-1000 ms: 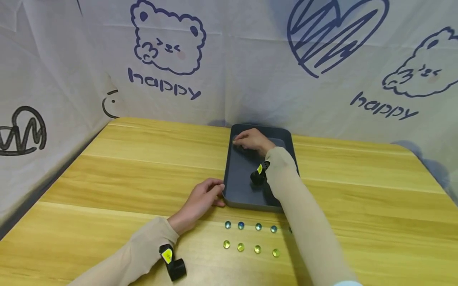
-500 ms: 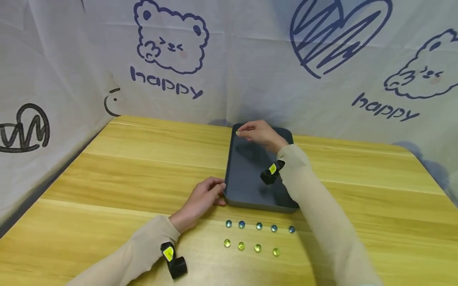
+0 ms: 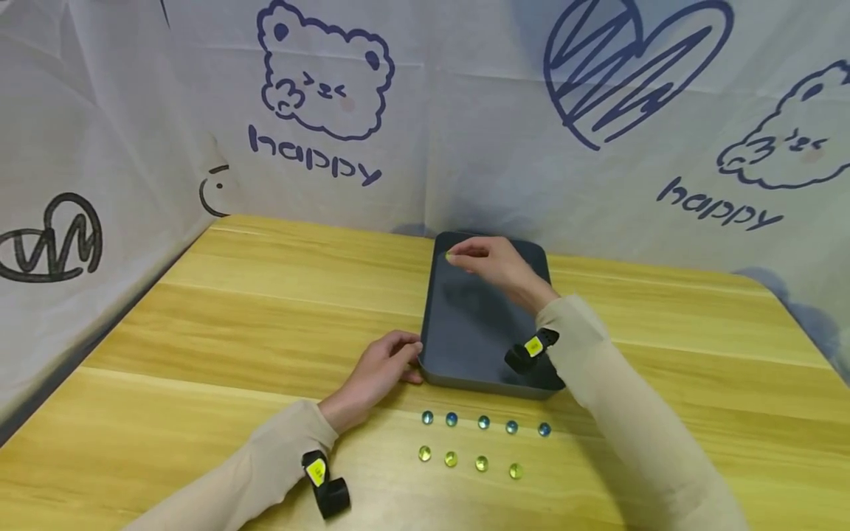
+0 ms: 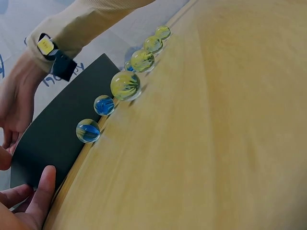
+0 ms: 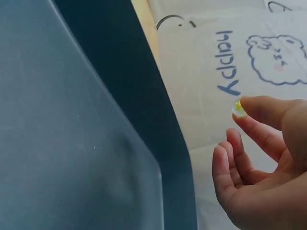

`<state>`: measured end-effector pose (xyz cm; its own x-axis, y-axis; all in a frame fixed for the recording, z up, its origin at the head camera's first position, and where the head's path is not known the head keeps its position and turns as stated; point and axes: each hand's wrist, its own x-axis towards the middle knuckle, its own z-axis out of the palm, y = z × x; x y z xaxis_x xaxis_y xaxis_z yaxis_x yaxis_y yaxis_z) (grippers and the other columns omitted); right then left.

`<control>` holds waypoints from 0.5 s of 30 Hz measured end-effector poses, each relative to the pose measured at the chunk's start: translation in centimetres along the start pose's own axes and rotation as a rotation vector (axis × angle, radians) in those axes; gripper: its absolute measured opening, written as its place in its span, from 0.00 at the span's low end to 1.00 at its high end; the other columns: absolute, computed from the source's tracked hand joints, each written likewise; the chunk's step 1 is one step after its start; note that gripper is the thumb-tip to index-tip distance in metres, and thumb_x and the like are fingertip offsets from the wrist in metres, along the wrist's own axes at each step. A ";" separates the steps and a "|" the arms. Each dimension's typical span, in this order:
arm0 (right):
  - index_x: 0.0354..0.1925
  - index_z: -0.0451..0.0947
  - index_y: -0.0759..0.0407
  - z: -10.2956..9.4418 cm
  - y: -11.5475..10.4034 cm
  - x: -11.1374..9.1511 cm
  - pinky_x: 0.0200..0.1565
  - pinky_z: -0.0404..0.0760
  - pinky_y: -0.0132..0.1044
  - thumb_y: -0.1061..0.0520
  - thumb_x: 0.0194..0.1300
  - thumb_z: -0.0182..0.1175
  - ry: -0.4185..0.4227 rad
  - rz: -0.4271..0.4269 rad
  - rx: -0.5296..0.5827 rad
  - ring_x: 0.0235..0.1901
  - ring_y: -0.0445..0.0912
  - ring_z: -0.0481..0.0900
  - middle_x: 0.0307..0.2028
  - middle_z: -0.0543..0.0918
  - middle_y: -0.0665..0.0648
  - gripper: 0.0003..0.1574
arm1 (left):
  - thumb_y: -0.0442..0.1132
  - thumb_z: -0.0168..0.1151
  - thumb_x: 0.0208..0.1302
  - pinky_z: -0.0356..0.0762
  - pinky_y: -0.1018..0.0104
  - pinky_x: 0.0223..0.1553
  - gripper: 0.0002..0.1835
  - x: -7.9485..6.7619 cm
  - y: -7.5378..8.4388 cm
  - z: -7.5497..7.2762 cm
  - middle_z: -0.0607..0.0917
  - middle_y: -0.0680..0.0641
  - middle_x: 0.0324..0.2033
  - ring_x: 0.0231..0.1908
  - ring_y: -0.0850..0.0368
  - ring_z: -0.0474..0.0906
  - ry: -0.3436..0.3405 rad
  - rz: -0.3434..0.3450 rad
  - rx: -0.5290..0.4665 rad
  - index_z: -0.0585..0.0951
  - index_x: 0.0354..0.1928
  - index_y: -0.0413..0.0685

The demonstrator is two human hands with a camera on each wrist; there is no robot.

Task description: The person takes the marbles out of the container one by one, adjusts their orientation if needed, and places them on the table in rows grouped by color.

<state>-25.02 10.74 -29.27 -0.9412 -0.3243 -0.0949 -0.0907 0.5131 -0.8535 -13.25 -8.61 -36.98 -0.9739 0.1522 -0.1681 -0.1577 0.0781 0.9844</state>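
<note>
In the head view, my right hand (image 3: 498, 263) is over the far left part of the dark grey tray (image 3: 465, 317). Its thumb and index finger pinch a clear marble with yellow inside (image 5: 238, 108), held in the air. The other fingers curl loosely below, as the right wrist view shows. My left hand (image 3: 381, 365) rests at the tray's near left corner, its fingers touching the wall and rim. In front of the tray, a row of blue marbles (image 3: 483, 422) lies on the table, with a row of yellow-green marbles (image 3: 481, 463) nearer me.
The wooden table (image 3: 265, 295) carries the tray near its far edge. A white cloth with drawings (image 3: 478, 147) hangs close behind the tray and along the left side. A small black camera (image 3: 328, 494) is strapped to the left wrist, another (image 3: 527, 350) to the right.
My right hand has lifted from low in the tray's far left part and shifted slightly right, the yellow marble still pinched. The left hand stays at the tray's corner.
</note>
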 end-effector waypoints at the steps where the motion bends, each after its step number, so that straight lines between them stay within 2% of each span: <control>1: 0.56 0.78 0.60 -0.1 0.0 -0.4 0.56 0.74 0.51 0.51 0.70 0.58 0.005 -0.010 -0.005 0.52 0.55 0.74 0.54 0.78 0.58 0.21 | 0.34 0.50 0.71 0.84 0.63 0.36 0.17 0.0 0.0 0.0 0.78 0.38 0.40 0.30 0.55 0.79 0.000 0.000 0.000 0.74 0.56 0.29; 6: 0.56 0.79 0.59 -0.4 0.2 -2.1 0.56 0.74 0.49 0.52 0.69 0.60 0.045 -0.037 -0.009 0.52 0.51 0.74 0.53 0.79 0.57 0.20 | 0.35 0.50 0.71 0.84 0.62 0.36 0.17 -0.1 0.0 0.1 0.79 0.38 0.40 0.31 0.55 0.79 -0.005 0.001 -0.007 0.74 0.56 0.30; 15: 0.53 0.80 0.63 -0.3 -0.1 -5.1 0.55 0.75 0.54 0.56 0.67 0.62 0.077 -0.090 0.075 0.48 0.55 0.76 0.48 0.81 0.59 0.18 | 0.35 0.51 0.71 0.84 0.63 0.36 0.17 0.0 -0.1 0.0 0.78 0.38 0.40 0.30 0.55 0.79 0.005 -0.008 -0.002 0.74 0.56 0.30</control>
<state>-20.28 12.55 -28.52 -0.9529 -0.3027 0.0207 -0.1538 0.4229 -0.8930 -13.19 -8.61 -37.10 -0.9735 0.1466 -0.1755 -0.1655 0.0774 0.9832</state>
